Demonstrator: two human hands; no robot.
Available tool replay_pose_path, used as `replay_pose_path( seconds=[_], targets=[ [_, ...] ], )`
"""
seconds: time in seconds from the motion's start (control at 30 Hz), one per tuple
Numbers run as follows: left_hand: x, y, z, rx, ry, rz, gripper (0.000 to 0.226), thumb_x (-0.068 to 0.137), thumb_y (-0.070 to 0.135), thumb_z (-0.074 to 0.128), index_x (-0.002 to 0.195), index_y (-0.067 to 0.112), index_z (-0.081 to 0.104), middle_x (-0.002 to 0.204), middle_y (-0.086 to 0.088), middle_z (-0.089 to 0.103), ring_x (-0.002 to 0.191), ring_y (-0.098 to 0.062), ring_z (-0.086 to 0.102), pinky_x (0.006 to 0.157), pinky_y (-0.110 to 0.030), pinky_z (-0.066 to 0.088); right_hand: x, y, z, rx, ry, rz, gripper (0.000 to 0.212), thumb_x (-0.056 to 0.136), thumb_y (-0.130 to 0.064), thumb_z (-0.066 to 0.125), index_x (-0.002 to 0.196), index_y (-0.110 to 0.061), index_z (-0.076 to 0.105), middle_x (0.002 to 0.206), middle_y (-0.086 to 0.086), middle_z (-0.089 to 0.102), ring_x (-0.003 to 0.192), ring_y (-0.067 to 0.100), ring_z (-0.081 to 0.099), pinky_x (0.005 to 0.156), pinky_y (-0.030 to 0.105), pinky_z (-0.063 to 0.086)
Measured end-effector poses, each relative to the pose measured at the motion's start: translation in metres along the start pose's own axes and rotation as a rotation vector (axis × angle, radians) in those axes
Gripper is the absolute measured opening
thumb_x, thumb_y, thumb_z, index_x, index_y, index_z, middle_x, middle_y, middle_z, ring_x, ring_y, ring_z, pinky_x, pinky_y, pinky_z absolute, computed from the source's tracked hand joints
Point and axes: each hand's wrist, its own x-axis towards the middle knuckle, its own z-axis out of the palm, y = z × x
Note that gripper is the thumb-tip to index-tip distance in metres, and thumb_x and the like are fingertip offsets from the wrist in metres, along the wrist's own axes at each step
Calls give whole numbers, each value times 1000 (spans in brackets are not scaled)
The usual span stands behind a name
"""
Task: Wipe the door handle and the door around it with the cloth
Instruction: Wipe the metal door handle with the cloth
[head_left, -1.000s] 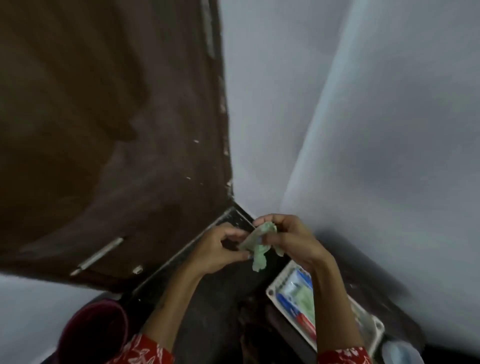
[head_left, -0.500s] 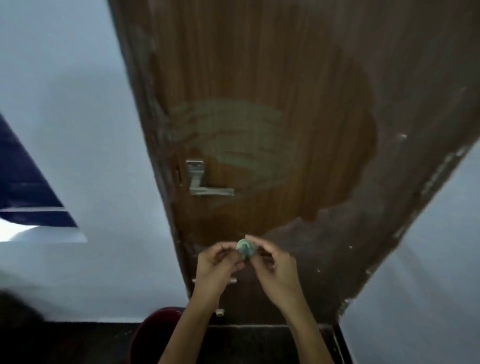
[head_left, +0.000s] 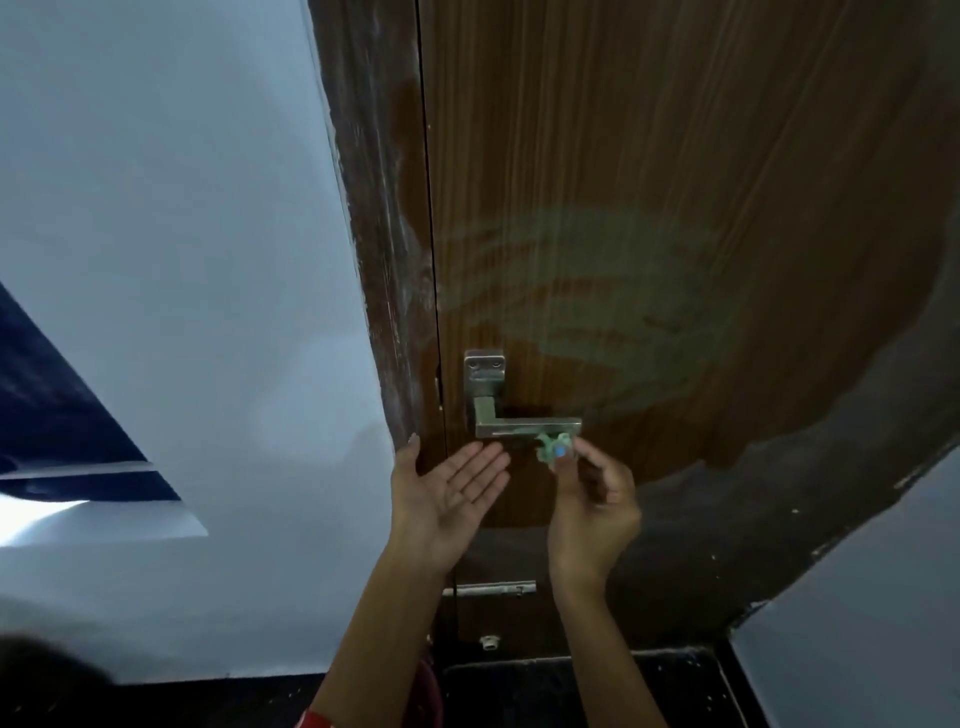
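A brown wooden door (head_left: 649, 208) fills the upper right, with greenish smear marks above its handle. The metal lever handle (head_left: 519, 423) sticks out to the right from its plate. My right hand (head_left: 592, 504) pinches a small crumpled green cloth (head_left: 555, 448) at the fingertips, just under the free end of the lever and touching or nearly touching it. My left hand (head_left: 447, 493) is held palm up with fingers spread, just below the handle's left part, holding nothing.
A dark door frame (head_left: 379, 260) runs along the door's left edge, with a white wall (head_left: 182, 260) beside it. A slide bolt (head_left: 488, 590) sits lower on the door. The door's lower part is dark and worn. Dark floor (head_left: 571, 691) lies below.
The view swung from the floor corner up to the door. Both hands rose to the handle. My left hand let go of the cloth and opened; my right keeps it.
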Motion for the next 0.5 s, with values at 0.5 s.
replay_pose_path(
  seconds=[0.5],
  targets=[
    [31, 14, 10, -199, -29, -97, 81, 91, 64, 38, 123, -10, 51, 113, -33, 64, 110, -43, 59, 95, -49, 44, 10, 16, 21, -187, 56, -191, 21, 82, -1, 67, 101, -8, 68, 105, 5, 58, 93, -3, 60, 76, 6, 49]
  ],
)
